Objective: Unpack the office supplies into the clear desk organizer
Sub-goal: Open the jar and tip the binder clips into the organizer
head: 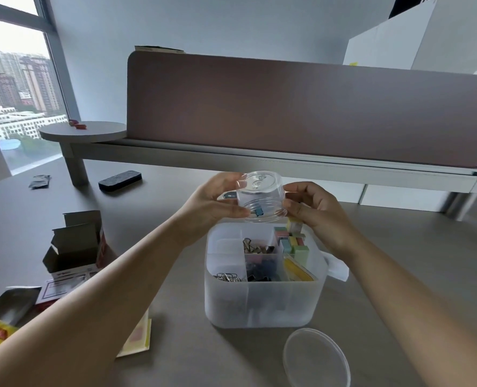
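office | desk | partition screen | high-rise window

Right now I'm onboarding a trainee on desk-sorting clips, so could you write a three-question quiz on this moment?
1. True or false: the clear jar is held upside down above the organizer.
2. Which hands hold the jar? A. left hand only B. right hand only C. both
3. Fill in: the round clear lid lies on the ____, nearer the camera than the organizer.

Key
1. True: its closed base faces up and its open mouth faces down, with a blue clip at the mouth.
2. C: one hand grips each side.
3. Desk.
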Available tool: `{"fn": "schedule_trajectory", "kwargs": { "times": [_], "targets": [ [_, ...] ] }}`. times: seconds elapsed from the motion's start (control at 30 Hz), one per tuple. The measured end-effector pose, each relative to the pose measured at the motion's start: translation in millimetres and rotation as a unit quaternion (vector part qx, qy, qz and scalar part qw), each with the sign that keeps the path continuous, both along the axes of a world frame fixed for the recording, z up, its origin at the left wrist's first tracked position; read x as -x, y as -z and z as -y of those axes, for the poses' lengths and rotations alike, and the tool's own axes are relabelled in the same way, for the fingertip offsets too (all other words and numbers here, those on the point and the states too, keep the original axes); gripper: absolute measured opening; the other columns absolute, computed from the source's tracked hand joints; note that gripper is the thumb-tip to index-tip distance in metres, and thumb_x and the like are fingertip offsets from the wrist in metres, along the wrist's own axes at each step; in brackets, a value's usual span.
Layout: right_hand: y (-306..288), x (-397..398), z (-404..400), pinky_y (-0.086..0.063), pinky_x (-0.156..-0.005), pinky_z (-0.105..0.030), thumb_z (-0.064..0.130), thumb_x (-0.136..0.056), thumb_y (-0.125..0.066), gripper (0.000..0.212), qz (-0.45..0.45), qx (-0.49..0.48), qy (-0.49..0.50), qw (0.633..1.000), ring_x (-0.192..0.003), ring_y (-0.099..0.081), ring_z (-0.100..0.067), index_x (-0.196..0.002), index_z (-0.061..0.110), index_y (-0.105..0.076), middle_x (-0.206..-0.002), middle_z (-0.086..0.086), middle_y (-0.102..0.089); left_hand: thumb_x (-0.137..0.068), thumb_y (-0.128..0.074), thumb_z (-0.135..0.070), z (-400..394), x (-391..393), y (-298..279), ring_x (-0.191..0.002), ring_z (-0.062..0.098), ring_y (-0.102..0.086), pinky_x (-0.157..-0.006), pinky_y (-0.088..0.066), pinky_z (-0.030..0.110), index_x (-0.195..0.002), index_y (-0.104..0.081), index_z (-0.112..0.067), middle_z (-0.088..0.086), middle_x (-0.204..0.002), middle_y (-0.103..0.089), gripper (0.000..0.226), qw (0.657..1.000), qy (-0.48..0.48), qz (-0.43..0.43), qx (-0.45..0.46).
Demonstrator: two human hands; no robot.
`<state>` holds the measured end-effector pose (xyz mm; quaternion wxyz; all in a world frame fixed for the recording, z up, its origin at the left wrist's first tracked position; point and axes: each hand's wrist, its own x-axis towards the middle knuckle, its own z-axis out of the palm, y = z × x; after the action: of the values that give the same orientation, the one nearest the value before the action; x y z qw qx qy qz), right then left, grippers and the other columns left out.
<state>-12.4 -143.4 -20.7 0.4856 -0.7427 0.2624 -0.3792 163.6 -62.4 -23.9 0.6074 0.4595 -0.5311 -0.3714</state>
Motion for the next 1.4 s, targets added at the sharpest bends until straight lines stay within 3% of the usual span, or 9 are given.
{"fn": "schedule_trajectory", "kwargs": {
  "times": [0.27,0.6,0.8,0.9,1.0,1.1,1.17,1.23,1.4],
  "targets": [
    [1,5,-2,-0.049,-0.07,-0.015,0.01,-0.081,-0.062,0.033,-0.031,0.019,-0.013,0.999,-0.09,-0.057,-0.004,-0.109,0.024,-0.05,-0.096,0.013,-0.06,-0.07,-0.061,0.016,-5,1,-5,-0.092,0.012,-0.059,-0.074,-0.054,0.019,-0.097,-0.051,-0.019,-0.001,-0.11,-0.054,0.045,0.996,0.004,0.094,-0.003],
    [-3,1,-5,-0.049,-0.061,-0.007,0.015,-0.085,-0.057,0.033,-0.026,0.005,0.003,1.0,-0.087,-0.056,0.0,-0.116,0.023,-0.051,-0.094,0.013,-0.06,-0.077,-0.058,0.009,2,3,-3,-0.082,0.008,-0.057,-0.069,-0.05,0.011,-0.091,-0.056,-0.017,-0.005,-0.095,-0.059,0.029,0.998,-0.047,0.053,0.006],
    [-6,-4,-11,-0.049,-0.069,-0.01,0.018,-0.088,-0.054,0.028,-0.015,-0.004,0.014,1.0,-0.091,-0.057,-0.002,-0.116,0.018,-0.056,-0.097,0.008,-0.062,-0.083,-0.057,-0.003,-1,4,-5,-0.079,0.011,-0.056,-0.069,-0.05,0.016,-0.092,-0.056,-0.012,0.0,-0.09,-0.057,0.012,0.996,-0.081,-0.02,-0.016],
    [-16,-6,-22,-0.046,-0.085,-0.015,0.019,-0.09,-0.05,0.027,-0.022,0.014,0.001,1.0,-0.094,-0.059,-0.004,-0.116,0.018,-0.058,-0.099,0.009,-0.063,-0.086,-0.056,-0.014,-12,3,-13,-0.072,0.015,-0.057,-0.073,-0.049,0.026,-0.087,-0.056,-0.015,0.0,-0.085,-0.059,0.002,0.993,-0.098,-0.061,-0.037],
    [-27,-8,-42,-0.043,-0.086,-0.016,0.024,-0.092,-0.046,0.023,-0.026,0.027,-0.034,0.999,-0.096,-0.059,-0.001,-0.111,0.027,-0.057,-0.104,0.01,-0.064,-0.089,-0.05,-0.03,-36,2,-24,-0.066,0.017,-0.059,-0.068,-0.048,0.026,-0.091,-0.055,-0.016,0.002,-0.088,-0.059,0.016,0.99,-0.105,-0.062,-0.072],
    [-34,-13,-71,-0.041,-0.078,-0.007,0.022,-0.093,-0.046,0.021,-0.043,0.053,-0.036,0.997,-0.097,-0.056,0.0,-0.11,0.028,-0.056,-0.103,0.013,-0.061,-0.09,-0.043,-0.041,-71,6,-31,-0.053,0.018,-0.064,-0.049,-0.05,0.02,-0.099,-0.053,-0.02,0.006,-0.079,-0.062,0.025,0.984,-0.102,-0.1,-0.106],
    [-32,-18,-92,-0.048,-0.082,-0.019,0.021,-0.092,-0.047,0.025,-0.055,0.059,-0.027,0.996,-0.103,-0.057,-0.011,-0.116,0.022,-0.055,-0.11,0.004,-0.061,-0.09,-0.04,-0.044,-97,10,-31,-0.05,0.02,-0.064,-0.043,-0.047,0.019,-0.101,-0.051,-0.026,0.008,-0.071,-0.063,0.023,0.982,-0.106,-0.105,-0.119],
    [-28,-18,-115,-0.052,-0.087,-0.035,0.022,-0.092,-0.048,0.028,-0.074,0.055,-0.035,0.995,-0.102,-0.058,-0.015,-0.119,0.02,-0.054,-0.112,0.0,-0.061,-0.09,-0.04,-0.045,-124,15,-25,-0.05,0.019,-0.064,-0.044,-0.048,0.019,-0.104,-0.05,-0.033,0.011,-0.073,-0.063,0.021,0.981,-0.09,-0.111,-0.131],
    [4,8,-158,-0.042,-0.097,-0.028,0.026,-0.09,-0.049,0.034,-0.103,0.04,-0.068,0.992,-0.107,-0.054,-0.011,-0.124,0.025,-0.048,-0.115,0.003,-0.056,-0.09,-0.039,-0.044,-178,36,12,-0.047,0.02,-0.064,-0.047,-0.049,0.021,-0.098,-0.052,-0.029,0.01,-0.07,-0.057,0.021,0.969,-0.075,-0.153,-0.181]
  ]
}}
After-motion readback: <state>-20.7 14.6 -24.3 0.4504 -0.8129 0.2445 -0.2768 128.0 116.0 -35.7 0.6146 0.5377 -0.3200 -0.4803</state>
